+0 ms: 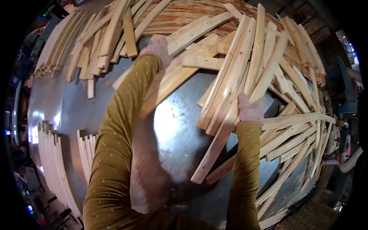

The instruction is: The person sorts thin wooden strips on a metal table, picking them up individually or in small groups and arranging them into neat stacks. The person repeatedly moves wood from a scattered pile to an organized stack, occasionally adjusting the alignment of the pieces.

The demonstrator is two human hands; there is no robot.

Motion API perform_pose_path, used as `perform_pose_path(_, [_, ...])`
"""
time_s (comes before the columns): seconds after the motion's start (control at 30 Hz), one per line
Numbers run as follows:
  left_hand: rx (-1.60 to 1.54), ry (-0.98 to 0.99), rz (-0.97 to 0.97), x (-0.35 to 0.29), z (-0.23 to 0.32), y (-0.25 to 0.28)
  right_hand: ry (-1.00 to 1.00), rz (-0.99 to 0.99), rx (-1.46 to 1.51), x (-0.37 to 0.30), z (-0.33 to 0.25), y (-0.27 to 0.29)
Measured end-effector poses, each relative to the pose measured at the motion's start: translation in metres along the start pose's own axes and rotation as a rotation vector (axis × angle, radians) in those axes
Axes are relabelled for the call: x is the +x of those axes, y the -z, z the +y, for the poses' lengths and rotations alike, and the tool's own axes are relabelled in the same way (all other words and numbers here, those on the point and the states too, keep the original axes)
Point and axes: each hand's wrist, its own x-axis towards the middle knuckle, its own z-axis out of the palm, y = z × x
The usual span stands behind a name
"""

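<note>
My left hand reaches far forward, its fingers closed over the near end of a pale wooden board that slants up to the right. Beneath that forearm, a wider board lies diagonally on the metal table. Right of centre, my right hand is closed at the lower end of a wooden board in a loose pile; its thumb shows, but most of its fingers are hidden. Beside it, several long boards lie close together, and another board sticks out toward me from under them.
The shiny metal table spreads below both arms. Neat rows of strips stand at the near left, with stacked boards at the far left. Tangled boards cover the right side. A streaked wood panel lies at the back.
</note>
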Motion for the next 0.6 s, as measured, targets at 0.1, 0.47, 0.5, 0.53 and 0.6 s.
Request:
perform_pose_path(0.1, [-0.087,0.121,-0.063,-0.073,0.019,-0.002,-0.042,-0.013,0.221,-0.014,0.007,0.012])
perform_pose_path(0.47, [-1.233,0.247,-0.528,-0.462,0.039,-0.087,0.67,-0.085,-0.193,-0.289,-0.012,0.073])
perform_pose_path(0.5, [-1.53,0.185,-0.436,-0.49,0.033,-0.097,0.621,-0.197,-0.275,-0.315,-0.026,0.081])
perform_pose_path(0.53, [-1.742,0.211,-0.523,-0.508,0.02,-0.102,0.42,-0.343,-0.018,-0.336,-0.027,0.084])
perform_pose_path(0.6, [-2.166,0.233,-0.677,-0.522,-0.011,-0.106,0.073,-0.577,0.423,-0.366,-0.019,0.077])
